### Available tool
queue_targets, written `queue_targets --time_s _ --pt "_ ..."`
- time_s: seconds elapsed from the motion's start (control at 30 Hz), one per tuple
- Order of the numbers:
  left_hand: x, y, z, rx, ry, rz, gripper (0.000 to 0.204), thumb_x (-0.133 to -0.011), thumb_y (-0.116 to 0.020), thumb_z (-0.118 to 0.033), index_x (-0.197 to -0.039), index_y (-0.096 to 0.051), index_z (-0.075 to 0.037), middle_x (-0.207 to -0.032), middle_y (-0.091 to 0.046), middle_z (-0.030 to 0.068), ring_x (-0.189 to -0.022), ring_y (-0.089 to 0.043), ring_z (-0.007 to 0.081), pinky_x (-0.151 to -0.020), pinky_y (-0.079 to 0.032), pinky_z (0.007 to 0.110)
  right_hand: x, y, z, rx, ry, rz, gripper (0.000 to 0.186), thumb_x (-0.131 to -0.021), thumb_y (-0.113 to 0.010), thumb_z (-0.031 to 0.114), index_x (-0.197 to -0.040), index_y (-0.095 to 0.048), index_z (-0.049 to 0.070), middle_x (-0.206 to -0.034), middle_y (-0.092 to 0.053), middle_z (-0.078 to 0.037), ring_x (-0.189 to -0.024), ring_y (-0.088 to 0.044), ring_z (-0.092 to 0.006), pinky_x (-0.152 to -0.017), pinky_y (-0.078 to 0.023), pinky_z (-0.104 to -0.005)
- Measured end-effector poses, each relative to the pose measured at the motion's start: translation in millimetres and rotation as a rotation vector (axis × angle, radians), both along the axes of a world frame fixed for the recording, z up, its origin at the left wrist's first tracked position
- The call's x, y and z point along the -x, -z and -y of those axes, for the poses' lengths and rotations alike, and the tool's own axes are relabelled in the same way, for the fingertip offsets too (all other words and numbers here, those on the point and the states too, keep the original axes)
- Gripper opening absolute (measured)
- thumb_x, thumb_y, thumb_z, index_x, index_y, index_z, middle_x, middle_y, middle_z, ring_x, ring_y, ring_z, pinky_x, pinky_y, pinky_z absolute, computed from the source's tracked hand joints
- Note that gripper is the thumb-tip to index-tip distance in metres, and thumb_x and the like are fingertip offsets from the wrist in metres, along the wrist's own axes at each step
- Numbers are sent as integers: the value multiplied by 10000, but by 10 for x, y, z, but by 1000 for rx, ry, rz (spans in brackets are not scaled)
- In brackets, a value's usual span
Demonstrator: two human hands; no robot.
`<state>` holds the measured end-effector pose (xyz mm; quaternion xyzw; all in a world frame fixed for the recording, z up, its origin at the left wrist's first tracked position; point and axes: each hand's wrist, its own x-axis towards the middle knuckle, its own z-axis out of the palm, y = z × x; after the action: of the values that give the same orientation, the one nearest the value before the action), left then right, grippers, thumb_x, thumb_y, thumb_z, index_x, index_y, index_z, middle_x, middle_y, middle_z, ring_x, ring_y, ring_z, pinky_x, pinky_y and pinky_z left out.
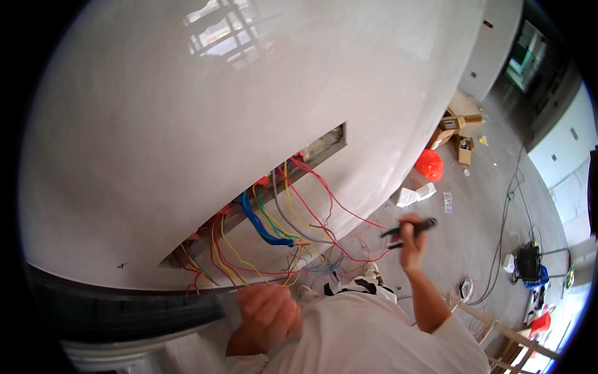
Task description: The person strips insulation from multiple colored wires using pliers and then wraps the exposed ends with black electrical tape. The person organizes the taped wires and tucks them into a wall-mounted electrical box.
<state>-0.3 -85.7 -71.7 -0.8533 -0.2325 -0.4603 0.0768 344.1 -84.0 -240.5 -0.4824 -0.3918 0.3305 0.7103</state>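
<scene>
The right hand grips a black plier-like tool, likely for control. Whether the blurred left hand grips anything is unclear.

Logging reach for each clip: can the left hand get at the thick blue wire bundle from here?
Probably yes: the left hand is below the blue wire bundle in view, with only loose yellow and red wires between; the right hand, gripping a plier-like tool, is aside.
</scene>
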Motion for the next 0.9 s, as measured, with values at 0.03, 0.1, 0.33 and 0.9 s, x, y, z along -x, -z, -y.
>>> queue_targets --time_s 0.03,0.1,0.33,0.9 --pt "41 132 141 -15 6 34 240 -843 -693 -40 -1075 -714 14 -957 -695 153 -847 -653 318 -794 -508 486 -144 131 182 76 27 3 160 -1120 -539 150 -1162 -610 13 -1189 -508 -78 -844 -638 -166 -736 -573 -320" --pt "67 706 265 340 -27 115 172 -878 -688 -70 -1035 -717 -4 -922 -692 150 -830 -655 298 -771 -518 456 -400 544 527 109 98 185 126 -1105 -540 58 -1171 -612 -22 -1158 -480 -80 -915 -643 -177 -852 -588 -332" --pt "843 3418 1159 1834 -635 22 270 -935 -628 -157 -1121 -733 8 -998 -759 169 -814 -696 315 -752 -545 448 -770 1797 1768 804 -180 -29 232 -1024 -700 70 -1244 -758 22 -993 -765 -21 -892 -658 -76 -859 -527 -262" --pt "1173 4359 1995 1714 -677 9 444 -984 -652 -356 -1270 -709 -21 -1073 -754 169 -1008 -723 326 -854 -566 407 -956 1728 1501 448 -825 743 525 -800 -787 -28 -1217 -827 288 -1099 -768 -24 -1177 -639 -286 -1024 -481 -459"
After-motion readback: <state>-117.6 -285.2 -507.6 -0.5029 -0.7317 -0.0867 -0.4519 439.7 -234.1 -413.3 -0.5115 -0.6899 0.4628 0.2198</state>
